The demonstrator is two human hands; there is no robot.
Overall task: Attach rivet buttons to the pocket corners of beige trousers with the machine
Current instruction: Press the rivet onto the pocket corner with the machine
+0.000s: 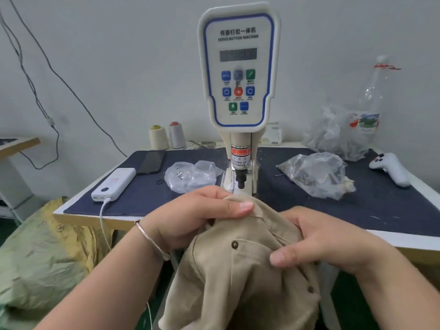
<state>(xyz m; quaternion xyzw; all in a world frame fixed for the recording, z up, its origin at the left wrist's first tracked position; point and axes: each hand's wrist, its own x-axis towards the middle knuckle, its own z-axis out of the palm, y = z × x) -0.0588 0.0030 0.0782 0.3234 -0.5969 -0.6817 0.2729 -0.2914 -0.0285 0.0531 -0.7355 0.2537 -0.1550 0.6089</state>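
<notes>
A navy-covered table (357,206) stands against a pale wall. At its near edge, the left hand (190,217) and right hand (328,241) pinch the beige trousers (238,282), bunched below the machine (238,75), hanging lengthwise toward the floor, one rivet (234,244) showing.

The desk (404,241) has a pale edge and a dark blue cloth cover (357,210). The button machine (238,91) stands on it just beyond the fingers (240,207) of the left hand. Left of those fingers lie a clear bag (190,177), a white power bank (114,184) and a dark phone (152,161); two thread cones (166,136) stand further back. Beyond the right hand's fingers (281,259) lie a crumpled plastic bag (316,175) and a white controller (390,171).
</notes>
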